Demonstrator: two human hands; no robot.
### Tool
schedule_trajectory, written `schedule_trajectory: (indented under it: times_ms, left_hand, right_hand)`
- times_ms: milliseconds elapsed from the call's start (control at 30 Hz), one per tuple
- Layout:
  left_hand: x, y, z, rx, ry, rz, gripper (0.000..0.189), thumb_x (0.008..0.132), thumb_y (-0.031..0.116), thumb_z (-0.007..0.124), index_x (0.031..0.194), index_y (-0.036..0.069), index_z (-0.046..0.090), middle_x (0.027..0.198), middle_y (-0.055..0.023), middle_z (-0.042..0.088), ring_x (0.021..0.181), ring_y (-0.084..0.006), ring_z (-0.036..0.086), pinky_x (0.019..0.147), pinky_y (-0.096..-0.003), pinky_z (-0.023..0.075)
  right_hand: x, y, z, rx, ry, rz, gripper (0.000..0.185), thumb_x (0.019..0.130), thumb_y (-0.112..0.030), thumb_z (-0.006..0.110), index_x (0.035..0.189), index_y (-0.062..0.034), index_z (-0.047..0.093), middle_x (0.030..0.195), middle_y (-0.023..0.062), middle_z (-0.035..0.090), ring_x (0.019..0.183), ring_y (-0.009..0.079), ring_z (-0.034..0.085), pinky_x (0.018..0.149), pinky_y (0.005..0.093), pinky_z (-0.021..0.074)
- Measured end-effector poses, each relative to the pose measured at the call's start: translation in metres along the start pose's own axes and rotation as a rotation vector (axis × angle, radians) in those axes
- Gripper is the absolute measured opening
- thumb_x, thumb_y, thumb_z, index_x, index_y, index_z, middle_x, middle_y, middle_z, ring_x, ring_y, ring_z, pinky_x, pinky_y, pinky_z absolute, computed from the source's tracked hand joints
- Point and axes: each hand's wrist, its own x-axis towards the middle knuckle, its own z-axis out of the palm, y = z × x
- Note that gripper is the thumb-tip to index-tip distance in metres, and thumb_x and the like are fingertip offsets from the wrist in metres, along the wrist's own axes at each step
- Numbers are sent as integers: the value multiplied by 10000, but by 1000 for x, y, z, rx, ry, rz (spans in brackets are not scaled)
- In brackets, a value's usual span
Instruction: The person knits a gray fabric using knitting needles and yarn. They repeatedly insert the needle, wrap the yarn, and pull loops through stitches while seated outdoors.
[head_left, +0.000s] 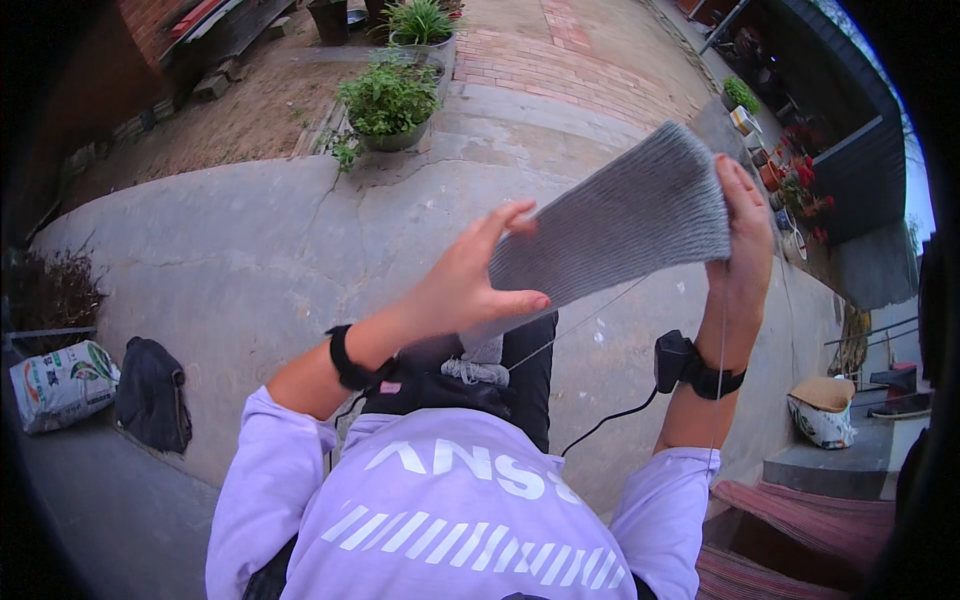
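Observation:
A long grey ribbed knitted piece (607, 225) is stretched slantwise in front of me. My right hand (742, 214) grips its upper right end, with the fingertips over the edge. At the piece's lower left part is my left hand (480, 270), slightly blurred, its thumb and fingers spread; whether it pinches the fabric I cannot tell. A thin grey yarn strand runs from near my right hand down past my forearm, and another slants to a small bundle of grey yarn (476, 371) at my lap. Part of the knitting's lower end is hidden behind my left hand and wrist.
Potted green plants (390, 105) stand ahead on the concrete ground (247, 225). At the left are a printed sack (64, 386) and a dark bag (152, 397). Flowerpots line the right side, with another open sack (821, 412) nearer. A black cable hangs from my right wrist device (675, 358).

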Motion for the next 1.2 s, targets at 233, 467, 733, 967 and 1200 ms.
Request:
schedule_trajectory:
  times_ms: [233,467,733,967,1200]
  left_hand:
    - [6,-109,15,192,-163,-185,989,727,355,884,1525,90,363,1398,-166,539,1253,-300,538,1076,-437,412]
    - [8,-129,87,302,-210,-290,574,809,312,781,1322,126,603,1171,-220,675,1076,-404,645,905,-452,514]
    - [96,-58,-23,-342,259,-418,303,992,230,521,1189,84,699,920,-64,740,726,-201,689,613,-356,546]
    - [100,31,-24,641,516,524,317,850,50,588,1156,64,666,925,-120,722,788,-300,698,696,-409,563]
    - [123,32,-6,448,318,125,279,853,52,569,1093,51,712,964,-191,694,868,-340,688,750,-389,543]
  right_hand:
    - [-3,-55,-26,226,85,-85,236,1013,-173,617,1107,26,703,993,124,757,858,179,735,771,306,595]
    - [-12,-64,-36,142,235,-152,246,1000,-155,630,1169,14,688,1034,115,742,897,166,718,790,283,572]
    - [-43,-86,-50,-8,301,-170,236,1019,-202,614,1103,2,699,995,84,743,833,132,704,734,257,558]
    - [-59,-50,-60,74,224,-161,209,1031,-167,590,1109,2,686,983,67,734,835,116,694,720,241,542]
    - [-63,-28,-97,275,280,-41,225,1046,-188,548,1125,-23,679,1045,74,724,920,144,692,808,292,550]
